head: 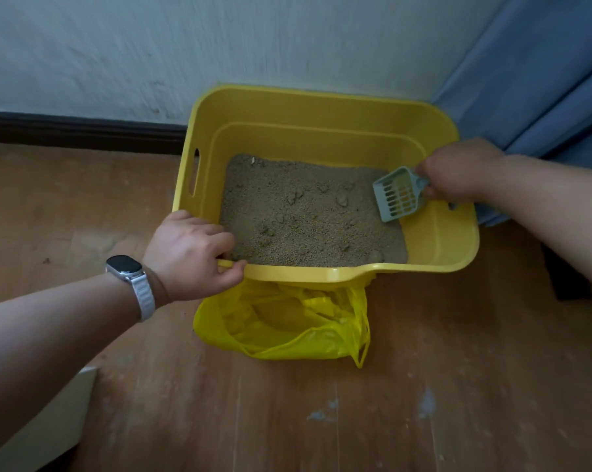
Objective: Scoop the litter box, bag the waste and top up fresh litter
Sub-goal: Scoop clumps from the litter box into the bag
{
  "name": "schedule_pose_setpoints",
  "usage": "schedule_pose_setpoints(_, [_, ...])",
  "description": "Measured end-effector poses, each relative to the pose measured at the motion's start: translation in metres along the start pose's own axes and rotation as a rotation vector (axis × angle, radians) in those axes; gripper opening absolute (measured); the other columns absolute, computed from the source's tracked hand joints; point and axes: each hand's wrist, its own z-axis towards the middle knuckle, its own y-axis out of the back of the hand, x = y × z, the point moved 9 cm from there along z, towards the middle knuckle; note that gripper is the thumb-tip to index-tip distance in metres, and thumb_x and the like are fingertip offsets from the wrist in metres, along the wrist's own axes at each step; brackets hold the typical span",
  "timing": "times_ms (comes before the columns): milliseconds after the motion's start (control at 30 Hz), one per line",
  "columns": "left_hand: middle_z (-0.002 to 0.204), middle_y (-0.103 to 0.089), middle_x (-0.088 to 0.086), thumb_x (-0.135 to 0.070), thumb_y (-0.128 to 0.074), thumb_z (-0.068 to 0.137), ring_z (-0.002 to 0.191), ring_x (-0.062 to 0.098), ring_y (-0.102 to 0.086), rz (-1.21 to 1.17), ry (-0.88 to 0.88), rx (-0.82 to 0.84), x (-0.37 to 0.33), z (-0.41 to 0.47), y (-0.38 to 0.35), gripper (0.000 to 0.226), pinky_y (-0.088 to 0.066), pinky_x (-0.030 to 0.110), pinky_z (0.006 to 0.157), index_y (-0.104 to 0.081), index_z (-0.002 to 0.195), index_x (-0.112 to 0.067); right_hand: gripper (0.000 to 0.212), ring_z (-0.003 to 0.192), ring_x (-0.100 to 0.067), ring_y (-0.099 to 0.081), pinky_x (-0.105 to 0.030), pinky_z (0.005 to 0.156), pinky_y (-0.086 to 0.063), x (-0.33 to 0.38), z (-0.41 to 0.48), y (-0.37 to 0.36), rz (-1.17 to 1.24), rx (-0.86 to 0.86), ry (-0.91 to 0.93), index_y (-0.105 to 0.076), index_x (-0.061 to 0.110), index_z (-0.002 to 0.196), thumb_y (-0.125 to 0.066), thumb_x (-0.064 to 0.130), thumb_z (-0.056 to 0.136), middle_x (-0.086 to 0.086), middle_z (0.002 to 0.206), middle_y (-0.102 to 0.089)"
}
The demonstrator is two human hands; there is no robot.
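Bare hands both closed: left hand (192,253), pale smartwatch (125,269) on its wrist, grips the near-left rim of the yellow plastic litter box (321,114); right hand (458,172) is wrapped round the handle of a pale blue slotted plastic scoop (398,195), its empty blade just above the right edge of the tan granular litter (304,216). Box sits on wooden floor (424,386) against a white wall (151,46), with an open yellow plastic bag (287,321) just in front, tucked under its near rim.

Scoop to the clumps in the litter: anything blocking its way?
Nothing visible. The scoop, held in the right hand, hangs above open litter; the left hand grips the box's near-left rim, aside.
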Motion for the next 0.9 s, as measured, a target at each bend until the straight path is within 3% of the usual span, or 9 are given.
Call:
schedule_pose_setpoints(200, [0.05, -0.051, -0.004, -0.048, -0.057, 0.076, 0.049, 0.024, -0.052, 0.004, 0.018, 0.006, 0.002, 0.0, -0.001, 0.036, -0.038, 0.031, 0.057, -0.052, 0.054, -0.02, 0.029, 0.076, -0.02, -0.057, -0.029, 0.058, -0.046, 0.017, 0.02, -0.01, -0.011, -0.029, 0.09, -0.061, 0.021, 0.102, -0.046, 0.045, 0.095, 0.001, 0.08, -0.057])
schedule_pose_setpoints(367, [0.051, -0.05, -0.003, -0.048, -0.058, 0.076, 0.049, 0.025, -0.052, 0.005, 0.027, 0.004, 0.004, 0.0, -0.003, 0.037, -0.039, 0.032, 0.056, -0.052, 0.054, -0.019, 0.029, 0.071, -0.02, -0.053, -0.026, 0.048, -0.031, 0.026, 0.037, -0.016, 0.047, -0.04, 0.084, -0.061, 0.019, 0.106, -0.043, 0.04, 0.098, 0.001, 0.076, -0.053])
schedule_pose_setpoints(500, [0.051, -0.05, -0.002, -0.048, -0.058, 0.076, 0.049, 0.026, -0.052, -0.001, 0.033, 0.007, 0.004, 0.0, -0.005, 0.038, -0.04, 0.034, 0.056, -0.05, 0.054, -0.019, 0.03, 0.081, -0.024, -0.059, -0.032, 0.063, -0.046, 0.032, 0.054, -0.024, 0.202, 0.012, 0.086, -0.062, 0.021, 0.111, -0.039, 0.038, 0.101, -0.006, 0.092, -0.064])
schedule_pose_setpoints(733, [0.051, -0.05, -0.003, -0.047, -0.06, 0.075, 0.05, 0.026, -0.052, -0.001, 0.04, 0.005, 0.005, -0.001, -0.006, 0.037, -0.037, 0.032, 0.057, -0.049, 0.054, -0.019, 0.033, 0.071, -0.016, -0.052, -0.032, 0.066, -0.041, 0.055, 0.077, -0.014, 0.401, 0.004, 0.102, -0.058, 0.024, 0.13, -0.043, 0.033, 0.102, 0.005, 0.076, -0.054])
schedule_pose_setpoints(833, [0.051, -0.048, -0.003, -0.046, -0.06, 0.075, 0.049, 0.025, -0.051, 0.007, 0.046, 0.008, 0.006, -0.001, -0.006, 0.037, -0.035, 0.031, 0.057, -0.048, 0.053, -0.019, 0.03, 0.071, -0.017, -0.054, -0.035, 0.071, -0.047, 0.071, 0.086, -0.01, 0.464, -0.007, 0.152, -0.061, 0.02, 0.123, -0.045, 0.031, 0.101, 0.001, 0.079, -0.059])
schedule_pose_setpoints(900, [0.051, -0.048, -0.003, -0.046, -0.061, 0.074, 0.049, 0.025, -0.051, 0.009, 0.053, 0.014, 0.006, -0.001, -0.006, 0.037, -0.035, 0.031, 0.057, -0.048, 0.053, -0.019, 0.027, 0.07, -0.015, -0.052, -0.033, 0.068, -0.042, 0.082, 0.091, -0.005, 0.502, -0.028, 0.189, -0.062, 0.019, 0.119, -0.046, 0.028, 0.101, 0.003, 0.076, -0.056])
